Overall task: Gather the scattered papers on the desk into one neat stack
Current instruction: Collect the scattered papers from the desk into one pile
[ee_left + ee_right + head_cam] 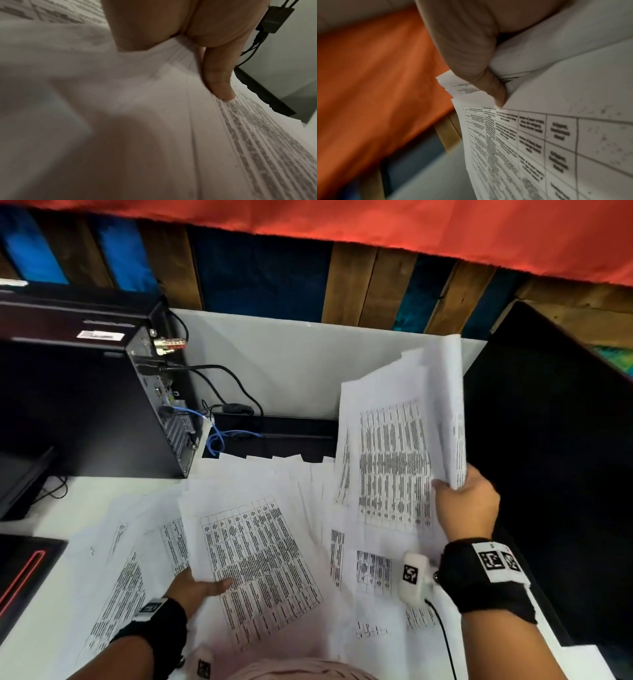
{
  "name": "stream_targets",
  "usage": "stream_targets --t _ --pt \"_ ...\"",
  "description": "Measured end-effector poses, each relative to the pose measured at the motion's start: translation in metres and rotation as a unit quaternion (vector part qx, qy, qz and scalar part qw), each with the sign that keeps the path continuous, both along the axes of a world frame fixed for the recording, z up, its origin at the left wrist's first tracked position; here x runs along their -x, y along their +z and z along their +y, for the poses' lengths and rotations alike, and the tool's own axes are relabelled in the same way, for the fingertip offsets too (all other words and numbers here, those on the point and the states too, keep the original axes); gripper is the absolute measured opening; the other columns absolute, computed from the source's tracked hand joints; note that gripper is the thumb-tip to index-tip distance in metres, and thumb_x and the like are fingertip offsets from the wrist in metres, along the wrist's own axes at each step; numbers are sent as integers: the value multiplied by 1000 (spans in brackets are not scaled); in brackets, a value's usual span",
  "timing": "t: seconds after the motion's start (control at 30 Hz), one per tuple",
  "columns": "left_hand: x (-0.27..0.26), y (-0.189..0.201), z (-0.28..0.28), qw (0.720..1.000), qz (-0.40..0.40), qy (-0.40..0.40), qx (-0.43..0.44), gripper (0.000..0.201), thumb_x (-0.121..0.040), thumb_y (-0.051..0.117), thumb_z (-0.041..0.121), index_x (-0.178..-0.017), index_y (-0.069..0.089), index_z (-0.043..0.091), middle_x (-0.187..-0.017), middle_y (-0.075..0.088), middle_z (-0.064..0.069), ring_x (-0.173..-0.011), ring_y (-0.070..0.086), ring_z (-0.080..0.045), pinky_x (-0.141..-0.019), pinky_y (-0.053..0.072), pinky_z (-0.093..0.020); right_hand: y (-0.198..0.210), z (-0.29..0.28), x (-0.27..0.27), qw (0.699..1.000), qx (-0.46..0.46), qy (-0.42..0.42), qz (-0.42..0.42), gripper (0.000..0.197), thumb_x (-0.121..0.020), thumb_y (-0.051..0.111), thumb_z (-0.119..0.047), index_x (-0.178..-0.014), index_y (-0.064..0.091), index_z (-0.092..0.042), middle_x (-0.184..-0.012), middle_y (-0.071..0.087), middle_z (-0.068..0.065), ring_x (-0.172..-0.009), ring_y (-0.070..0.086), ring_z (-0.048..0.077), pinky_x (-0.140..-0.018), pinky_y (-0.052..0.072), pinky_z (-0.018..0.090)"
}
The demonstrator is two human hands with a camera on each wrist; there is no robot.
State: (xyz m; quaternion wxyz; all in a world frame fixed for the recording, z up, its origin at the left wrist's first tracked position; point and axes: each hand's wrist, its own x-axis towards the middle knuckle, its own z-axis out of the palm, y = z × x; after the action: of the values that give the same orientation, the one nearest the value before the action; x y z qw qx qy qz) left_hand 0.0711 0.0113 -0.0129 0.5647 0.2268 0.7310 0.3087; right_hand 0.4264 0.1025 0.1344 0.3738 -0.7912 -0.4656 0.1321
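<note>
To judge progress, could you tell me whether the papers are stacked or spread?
Mostly spread: papers fan across the desk; right hand holds some.

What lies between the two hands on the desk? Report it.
Head view: overlapping white printed paper sheets cover the stretch between the left hand and right hand; no bare desk shows there.

The left hand fills the top of the view, its thumb pressed flat onto a sheaf of printed papers — the sheet edges fan out just below the thumb tip. Rows of blurred print run down the right side. Beyond the paper's far edge lie a black box with dark cables and a dark strip — the white counter is behind them.
</note>
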Motion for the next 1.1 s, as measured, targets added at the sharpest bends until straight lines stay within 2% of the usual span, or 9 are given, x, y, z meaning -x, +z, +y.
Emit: stream_targets --t 0.2,0.33,0.47,0.53,0.63,0.73,0.83,0.97,1.1 --pt "4 1 -3 999 -16 -27 -16 66 -57 91 14 -113 62 -4 -110 66 -21 -118 58 -38 -92 40 -34 52 -2 13 990 -90 74 78 28 -80 71 -7 -107 66 -11 -87 65 1 -79 62 20 -75 48 25" --pt "5 -3 -2 999 -12 19 -24 95 -68 73 60 -140 44 4 -141 50 -14 -133 44 -33 -107 33 -40 9 5 35 980 37 163 106 24 -77 71 1 -91 60 -15 -71 61 -5 -69 61 20 -52 44 16" --pt "17 -38 -1 994 -84 59 -27 118 -47 36 99 -147 27 37 -157 23 12 -147 18 -16 -120 10 -45 -75 6 68 945 222 210 116 38 -72 76 -4 -107 60 -5 -105 66 12 -101 64 30 -69 53 28" --pt "20 -38 -2 992 -104 72 -28 114 -50 48 95 -146 35 33 -155 32 6 -144 29 -20 -118 17 -48 -110 0 81 923 300 213 107 80 -71 81 -12 -140 40 -3 -141 49 15 -129 48 30 -103 44 36" --pt "11 -4 -5 996 -53 57 -38 108 -63 69 70 -148 34 14 -152 38 -8 -141 34 -27 -117 23 -43 -138 -10 89 927 290 181 155 97 -69 84 -29 -144 27 -6 -146 41 13 -134 43 29 -110 36 35" --pt "9 1 -8 998 -18 47 -34 102 -70 75 52 -148 28 8 -148 43 -13 -138 39 -29 -111 28 -41 -150 -9 83 949 242 86 184 84 -75 72 -51 -137 36 -7 -141 47 15 -127 50 32 -108 40 40" --pt "11 -10 -8 999 8 23 -43 116 -53 77 67 -146 35 11 -147 46 -11 -134 44 -30 -110 33 -43 -150 -3 70 957 259 3 129 64 -90 57 -42 -135 39 -1 -138 47 22 -125 49 38 -106 39 41" --pt "10 -13 -9 999 6 24 -40 111 -63 76 59 -150 25 13 -154 35 -10 -139 36 -31 -112 30 -45 -159 -1 59 934 338 70 94 44 -96 42 -10 -137 39 3 -140 48 21 -126 49 34 -100 39 32" --pt "4 -2 -7 998 17 19 -58 92 -78 75 28 -148 23 1 -153 33 -18 -140 34 -32 -111 29 -40 -163 -3 75 926 332 158 91 33 -96 46 -10 -126 51 3 -131 56 19 -119 54 31 -92 40 27"
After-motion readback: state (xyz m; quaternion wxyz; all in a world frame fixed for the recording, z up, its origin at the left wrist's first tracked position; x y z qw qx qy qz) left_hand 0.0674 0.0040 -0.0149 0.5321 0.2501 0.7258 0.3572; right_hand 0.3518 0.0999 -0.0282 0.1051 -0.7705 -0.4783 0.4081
